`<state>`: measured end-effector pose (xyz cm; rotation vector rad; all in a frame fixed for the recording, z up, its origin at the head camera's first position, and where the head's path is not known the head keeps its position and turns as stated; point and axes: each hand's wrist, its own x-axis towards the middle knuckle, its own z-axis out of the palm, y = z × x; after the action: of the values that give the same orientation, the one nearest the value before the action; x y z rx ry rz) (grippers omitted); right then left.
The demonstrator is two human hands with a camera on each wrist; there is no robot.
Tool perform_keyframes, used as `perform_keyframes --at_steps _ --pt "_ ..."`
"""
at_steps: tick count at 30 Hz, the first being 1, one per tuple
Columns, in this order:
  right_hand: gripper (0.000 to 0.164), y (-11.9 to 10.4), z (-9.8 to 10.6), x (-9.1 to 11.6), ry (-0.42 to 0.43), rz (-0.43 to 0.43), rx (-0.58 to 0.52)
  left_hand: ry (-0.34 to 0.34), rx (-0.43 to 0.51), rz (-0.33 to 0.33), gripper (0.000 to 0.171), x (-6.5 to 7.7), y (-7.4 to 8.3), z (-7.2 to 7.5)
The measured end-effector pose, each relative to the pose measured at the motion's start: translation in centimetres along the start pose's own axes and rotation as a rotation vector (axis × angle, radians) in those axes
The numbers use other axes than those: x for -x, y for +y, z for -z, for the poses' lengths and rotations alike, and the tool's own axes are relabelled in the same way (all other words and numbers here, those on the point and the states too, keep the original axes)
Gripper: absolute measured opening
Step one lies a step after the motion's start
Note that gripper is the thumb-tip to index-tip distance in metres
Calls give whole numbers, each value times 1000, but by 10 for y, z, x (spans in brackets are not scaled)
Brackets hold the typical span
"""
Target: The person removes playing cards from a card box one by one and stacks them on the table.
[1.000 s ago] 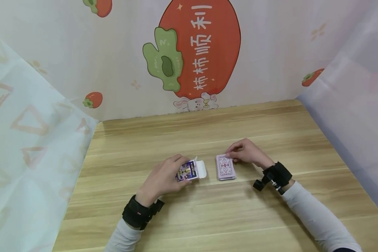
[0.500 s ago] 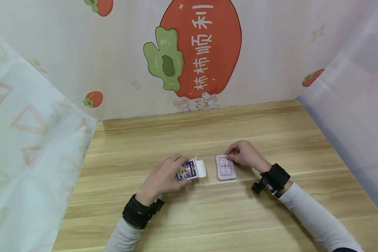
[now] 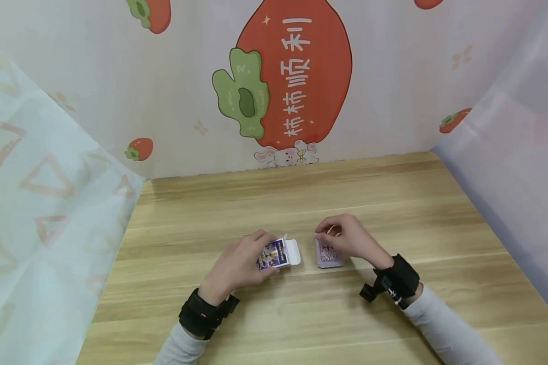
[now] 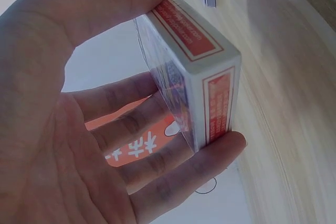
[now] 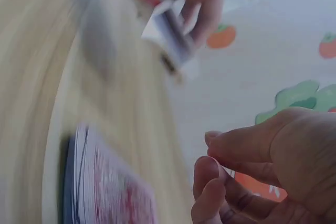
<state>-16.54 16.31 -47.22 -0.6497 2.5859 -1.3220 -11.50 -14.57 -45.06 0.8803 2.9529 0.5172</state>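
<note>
A small playing-card box (image 3: 272, 254) with a dark picture front is gripped in my left hand (image 3: 240, 262), its white end flap (image 3: 293, 252) hanging open toward the right. In the left wrist view my thumb lies on one narrow red-and-white side of the box (image 4: 218, 103), my fingers on the opposite side. My right hand (image 3: 353, 241) hovers over the deck of cards (image 3: 330, 257), covering its far part in the head view. The deck's patterned backs (image 5: 123, 192) face up. Thumb and curled fingers come together with nothing visible between them, apart from the deck in the right wrist view.
The deck and both hands are on or above a wooden table (image 3: 278, 314). Behind it hangs a white cloth backdrop (image 3: 182, 91) with a large orange fruit print. Pale cloth sides (image 3: 64, 203) border the table. Both wrists wear black camera straps (image 3: 399, 276).
My right hand has moved left from the deck's far right corner to over the deck. My left hand keeps its grip on the box. The head view has tilted up slightly.
</note>
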Motion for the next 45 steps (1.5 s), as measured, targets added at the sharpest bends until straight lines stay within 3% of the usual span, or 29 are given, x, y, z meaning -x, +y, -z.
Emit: perform_keyframes --at_steps 9,22,34,45 --pt "6 -30 -29 13 -12 114 -41 18 -28 -62 68 0 4 -3" --pt "8 -32 -50 21 -69 126 -103 30 -61 -139 66 4 17 -6" --pt "9 -34 -49 25 -126 22 -135 19 -111 -138 69 4 27 -7" --pt "16 -28 -26 20 -185 -153 -330 19 -65 -83 71 5 24 -3"
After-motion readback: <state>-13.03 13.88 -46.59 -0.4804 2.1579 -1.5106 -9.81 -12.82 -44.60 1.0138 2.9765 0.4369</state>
